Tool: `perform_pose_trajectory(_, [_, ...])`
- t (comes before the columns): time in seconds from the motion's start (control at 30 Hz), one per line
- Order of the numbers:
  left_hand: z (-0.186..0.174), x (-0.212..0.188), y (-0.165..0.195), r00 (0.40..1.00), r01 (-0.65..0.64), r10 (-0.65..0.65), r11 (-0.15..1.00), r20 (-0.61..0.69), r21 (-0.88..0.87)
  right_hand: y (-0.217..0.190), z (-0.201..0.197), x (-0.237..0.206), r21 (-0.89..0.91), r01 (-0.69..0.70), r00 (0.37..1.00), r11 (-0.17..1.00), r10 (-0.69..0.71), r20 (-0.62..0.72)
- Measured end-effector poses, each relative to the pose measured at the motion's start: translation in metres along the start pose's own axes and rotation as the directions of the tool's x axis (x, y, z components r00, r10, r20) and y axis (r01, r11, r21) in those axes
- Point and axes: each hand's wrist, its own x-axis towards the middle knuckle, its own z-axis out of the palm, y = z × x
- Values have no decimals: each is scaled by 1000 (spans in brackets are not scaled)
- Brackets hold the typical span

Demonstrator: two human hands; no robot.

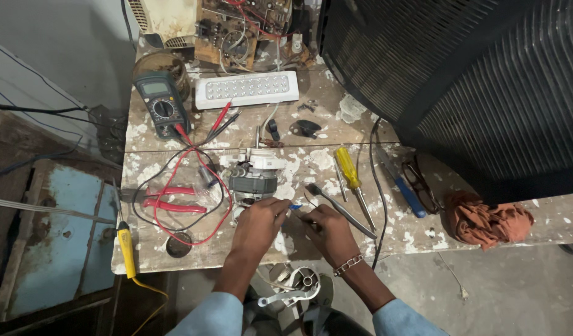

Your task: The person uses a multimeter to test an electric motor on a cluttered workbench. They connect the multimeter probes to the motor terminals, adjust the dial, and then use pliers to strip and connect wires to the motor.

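A small electric motor point(254, 176) with a white end cap and grey laminated body lies on the paint-spattered wooden bench point(336, 93). My left hand point(259, 219) rests against the motor's near end, fingers curled on a small blue-tipped part. My right hand point(327, 225), with a chain bracelet at the wrist, pinches a thin metal tool beside the blue tip. The two hands almost touch.
A multimeter point(163, 106) with red and black leads, red-handled pliers point(168, 200), a yellow screwdriver point(350, 172), a blue-handled tool point(408, 194), a white LED lamp panel point(246, 89), glasses point(420, 183) and a brown rag point(485, 218) lie around. A big black television casing point(473, 81) fills the right.
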Motion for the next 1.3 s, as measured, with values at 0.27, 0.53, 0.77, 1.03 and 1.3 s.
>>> perform_pose_trajectory(0.27, [-8,1,1,998,-17,19,999,59,-39,0,-2,0,-11,-14,1000,1000,14,3])
perform_pose_trajectory(0.53, [-7,5,9,982,187,-182,974,53,-126,-1,-2,-2,14,-27,1000,1000,27,-3])
perform_pose_trajectory(0.77, [21,13,11,853,485,-517,837,-74,-255,-3,1,-4,36,-16,1000,999,16,-15])
perform_pose_trajectory(1.03, [37,6,-4,631,696,-769,504,103,-511,-1,0,-4,31,8,999,999,-7,-35])
perform_pose_trajectory(1.3, [-5,2,-2,988,127,-117,987,101,-95,0,-2,-3,36,-7,999,999,8,-39])
